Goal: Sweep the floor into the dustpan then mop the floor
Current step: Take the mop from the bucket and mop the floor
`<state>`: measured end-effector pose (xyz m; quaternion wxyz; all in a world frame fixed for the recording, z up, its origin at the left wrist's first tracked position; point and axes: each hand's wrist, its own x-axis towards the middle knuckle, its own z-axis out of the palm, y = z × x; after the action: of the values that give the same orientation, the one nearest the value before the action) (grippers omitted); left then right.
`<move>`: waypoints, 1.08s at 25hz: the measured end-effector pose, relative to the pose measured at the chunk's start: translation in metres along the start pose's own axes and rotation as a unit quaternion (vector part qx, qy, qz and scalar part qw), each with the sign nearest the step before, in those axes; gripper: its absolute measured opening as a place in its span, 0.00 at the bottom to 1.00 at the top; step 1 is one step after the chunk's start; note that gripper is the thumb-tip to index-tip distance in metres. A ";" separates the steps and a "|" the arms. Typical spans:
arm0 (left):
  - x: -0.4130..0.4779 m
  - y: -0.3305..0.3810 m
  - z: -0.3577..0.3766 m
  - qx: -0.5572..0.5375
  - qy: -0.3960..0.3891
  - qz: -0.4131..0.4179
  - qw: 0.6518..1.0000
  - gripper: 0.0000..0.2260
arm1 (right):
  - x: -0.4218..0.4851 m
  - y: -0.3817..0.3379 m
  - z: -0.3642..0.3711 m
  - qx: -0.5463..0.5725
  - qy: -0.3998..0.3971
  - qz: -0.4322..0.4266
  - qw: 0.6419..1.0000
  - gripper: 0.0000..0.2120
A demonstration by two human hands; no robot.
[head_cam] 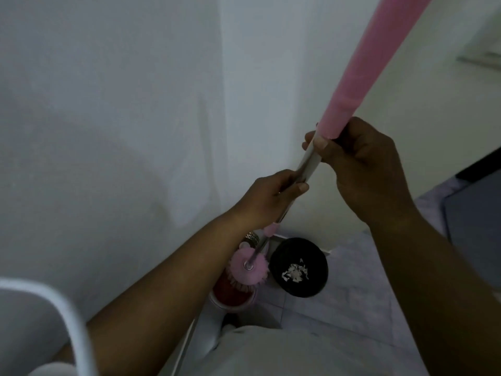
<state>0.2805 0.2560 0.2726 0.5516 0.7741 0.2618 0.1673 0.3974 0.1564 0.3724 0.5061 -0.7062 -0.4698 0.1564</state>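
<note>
Two hands grip the mop pole (pixel 309 162), left hand (pixel 267 200) below right hand (pixel 364 165), its pink head (pixel 248 268) over a red bucket (pixel 230 294).

Dim, flat, bluish light leaves the white wall (pixel 108 104) grey, though it is brighter toward the far right. A broad soft shadow lies on it at left. The mop handle (pixel 379 50) blurs near the lens, and the edges bow with wide-angle distortion.

Two hands: left hand (pixel 267 200), right hand (pixel 364 172). One mop (pixel 345 85), with one pink mop head (pixel 248 268). One black round container (pixel 314 287), just beside mop head. One red container (pixel 230 293), directly beneath mop head.
</note>
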 end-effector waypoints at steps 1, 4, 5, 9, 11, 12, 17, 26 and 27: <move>-0.002 0.006 0.009 -0.004 -0.010 0.007 1.000 0.07 | -0.009 -0.001 -0.011 -0.002 0.012 0.000 1.000 0.11; -0.012 0.026 0.038 -0.005 -0.031 0.025 0.999 0.13 | -0.034 0.000 -0.041 0.005 0.043 0.004 0.999 0.11; -0.014 0.034 0.050 -0.001 -0.038 0.032 0.999 0.15 | -0.043 0.000 -0.053 0.009 0.052 0.005 0.999 0.11; -0.025 0.071 0.114 -0.008 -0.074 0.061 0.995 0.19 | -0.089 0.011 -0.117 0.031 0.093 -0.001 0.995 0.11; -0.034 0.090 0.155 -0.004 -0.095 0.068 0.993 0.23 | -0.118 0.018 -0.154 0.032 0.122 0.004 0.992 0.11; -0.037 0.099 0.174 0.000 -0.107 0.073 0.992 0.24 | -0.132 0.022 -0.171 0.031 0.137 0.006 0.990 0.11; -0.059 0.132 0.287 0.006 -0.198 0.101 0.975 0.21 | -0.220 0.050 -0.255 0.028 0.210 0.028 0.977 0.10; -0.101 0.173 0.485 0.032 -0.400 0.145 0.904 0.19 | -0.380 0.096 -0.378 -0.064 0.350 0.142 0.924 0.15; -0.103 0.177 0.506 0.035 -0.425 0.150 0.892 0.19 | -0.396 0.100 -0.388 -0.079 0.366 0.156 0.914 0.14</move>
<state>0.5136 -0.2373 0.2727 0.5511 0.8200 -0.1117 -0.1064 0.5163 -0.3941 0.3558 0.5548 -0.8157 -0.1464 -0.0738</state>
